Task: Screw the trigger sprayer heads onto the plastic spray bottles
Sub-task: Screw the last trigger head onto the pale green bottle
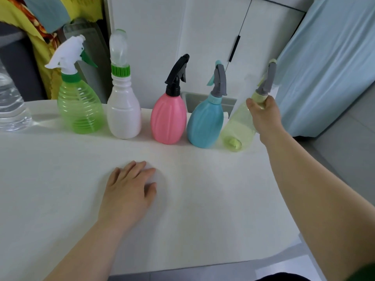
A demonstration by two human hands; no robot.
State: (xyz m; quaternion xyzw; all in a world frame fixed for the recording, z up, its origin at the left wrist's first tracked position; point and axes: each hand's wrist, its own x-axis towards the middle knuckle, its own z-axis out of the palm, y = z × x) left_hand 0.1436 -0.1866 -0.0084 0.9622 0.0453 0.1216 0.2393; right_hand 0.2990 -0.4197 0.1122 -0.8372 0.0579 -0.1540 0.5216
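Yellow-green spray bottle (237,126), sprayer head (267,82) seemingly fitted, tilts beside the blue bottle (205,122), its neck gripped by the right hand (263,114). The left hand (127,191) rests flat on the bench (60,179), empty. Probably being set down; next, stand it upright and release.

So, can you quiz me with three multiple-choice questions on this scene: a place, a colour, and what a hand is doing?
1. Which bottle stands between the white bottle and the blue bottle? A green B pink C yellow-green
2. On the pink bottle, the sprayer head is: A black B white C grey
3. The left hand is: A gripping a bottle B lying flat on the table C twisting a cap
Answers: B, pink sits third in the row; A, it is plainly black; B, its fingers lie straight on the table.
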